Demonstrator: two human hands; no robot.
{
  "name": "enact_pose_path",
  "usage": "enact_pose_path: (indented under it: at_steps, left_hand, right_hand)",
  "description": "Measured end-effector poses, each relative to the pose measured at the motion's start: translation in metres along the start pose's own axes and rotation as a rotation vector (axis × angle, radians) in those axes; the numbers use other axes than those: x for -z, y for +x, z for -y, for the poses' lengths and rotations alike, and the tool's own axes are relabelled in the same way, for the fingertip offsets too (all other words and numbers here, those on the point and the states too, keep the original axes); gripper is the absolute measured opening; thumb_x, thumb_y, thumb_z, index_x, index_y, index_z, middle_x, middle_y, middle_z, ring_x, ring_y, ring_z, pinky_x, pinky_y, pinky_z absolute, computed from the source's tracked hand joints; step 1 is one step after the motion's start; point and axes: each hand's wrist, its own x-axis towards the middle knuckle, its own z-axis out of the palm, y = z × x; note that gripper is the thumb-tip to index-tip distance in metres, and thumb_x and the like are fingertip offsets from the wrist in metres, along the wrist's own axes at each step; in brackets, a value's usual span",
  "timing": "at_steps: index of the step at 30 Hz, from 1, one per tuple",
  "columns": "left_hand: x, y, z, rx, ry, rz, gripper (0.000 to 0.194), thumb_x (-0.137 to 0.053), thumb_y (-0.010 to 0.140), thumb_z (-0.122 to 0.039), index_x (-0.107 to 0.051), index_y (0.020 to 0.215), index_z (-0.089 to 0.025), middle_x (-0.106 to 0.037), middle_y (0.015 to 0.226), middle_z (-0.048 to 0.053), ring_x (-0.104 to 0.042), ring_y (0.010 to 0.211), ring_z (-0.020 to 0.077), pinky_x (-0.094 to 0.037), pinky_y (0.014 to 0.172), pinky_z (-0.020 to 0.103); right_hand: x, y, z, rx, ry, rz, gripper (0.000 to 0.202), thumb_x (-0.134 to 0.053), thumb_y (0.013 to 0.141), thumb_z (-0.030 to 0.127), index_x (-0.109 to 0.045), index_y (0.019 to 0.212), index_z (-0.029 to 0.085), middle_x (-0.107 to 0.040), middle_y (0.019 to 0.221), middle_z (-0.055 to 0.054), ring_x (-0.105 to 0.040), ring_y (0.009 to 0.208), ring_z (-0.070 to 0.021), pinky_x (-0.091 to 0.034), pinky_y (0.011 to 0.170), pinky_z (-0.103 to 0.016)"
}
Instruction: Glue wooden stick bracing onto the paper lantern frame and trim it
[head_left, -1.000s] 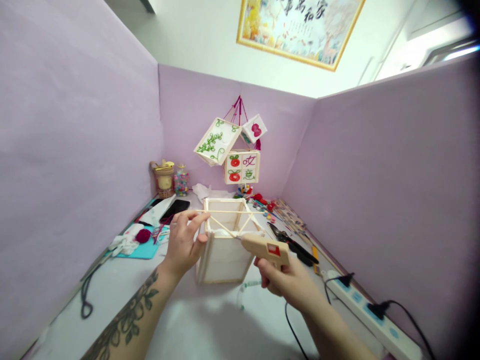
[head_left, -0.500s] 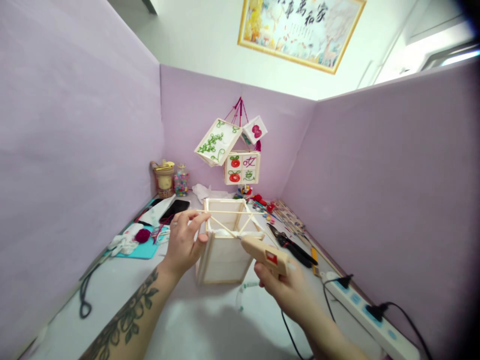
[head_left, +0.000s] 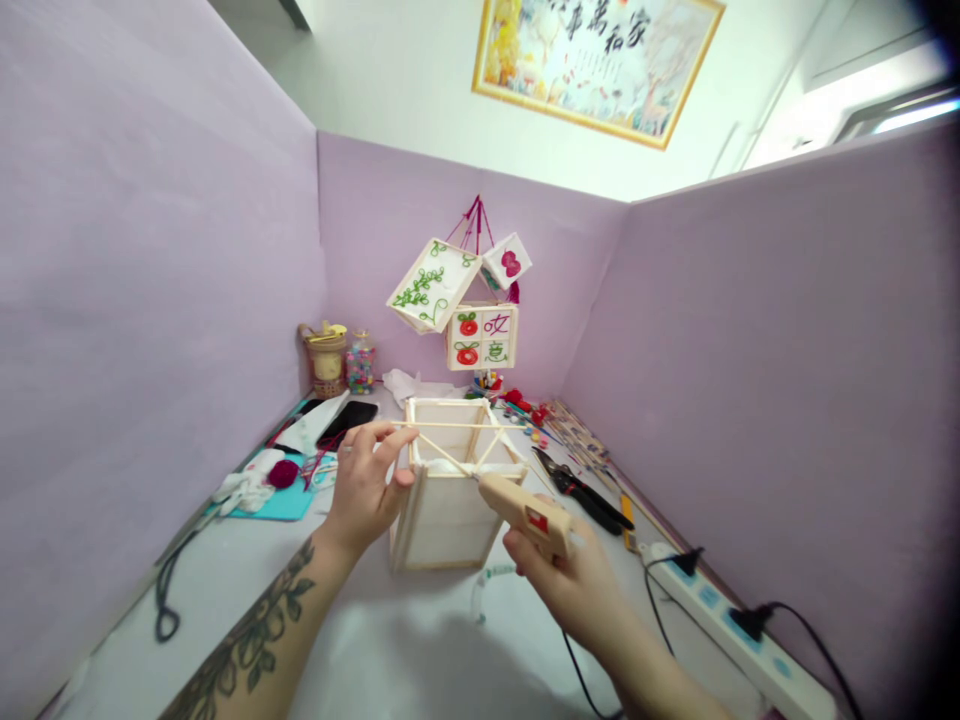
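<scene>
The right hand (head_left: 566,565) is closed around the glue gun (head_left: 529,510), thumb on the near side of its body; whether the trigger is pressed cannot be told. From that grip the gun's long axis runs away from the person and to the left, its nozzle at the top near edge of the frame (head_left: 450,522), where two slanting sticks meet in a V. The nozzle tip looks to be touching that joint or just beside it; the gap is too small to judge.

The frame lies to the left of the right grip and beyond it, open side up, pale panels on its sides. From the left hand (head_left: 367,487) it lies directly to the right. The left fingertips are at its top left corner, on the long stick (head_left: 465,425), which runs from them to the right across the open top, beyond the V's joint. The thumb stands apart from the index fingertip, so whether the left hand pinches the stick or merely steadies it cannot be told.

The gun's nozzle is nearer the joint than either hand's fingers; the left hand is nearer the V's left arm. To the right of the right grip and beyond it lie the pliers (head_left: 585,493); farther right is the power strip (head_left: 742,612).
</scene>
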Motion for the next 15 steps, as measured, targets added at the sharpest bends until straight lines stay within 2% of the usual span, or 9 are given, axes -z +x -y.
enact_pose_path:
  at_steps: [10,15]
  left_hand:
    - [0.0010,0.0001,-0.0006,0.021,-0.016,-0.004,0.067,-0.018,0.093,-0.063,-0.063,0.118,-0.020,-0.057,0.106,0.012,-0.051,0.100,0.0258,-0.039,0.089,0.044]
    - [0.0019,0.0011,-0.0014,0.020,-0.034,-0.014,0.072,-0.015,0.092,-0.065,-0.066,0.116,-0.020,-0.056,0.104,0.012,-0.051,0.097,0.0254,-0.039,0.089,0.043]
  right_hand:
    - [0.0026,-0.0007,0.0029,0.005,-0.016,0.011,0.020,-0.053,0.086,0.038,-0.058,0.078,0.020,-0.055,0.071,-0.002,-0.051,0.065,-0.0163,-0.042,0.058,-0.027]
    - [0.0040,-0.0048,0.0032,-0.025,0.033,0.047,0.022,-0.054,0.087,0.039,-0.057,0.076,0.020,-0.053,0.067,-0.001,-0.050,0.062,-0.0154,-0.041,0.054,-0.025]
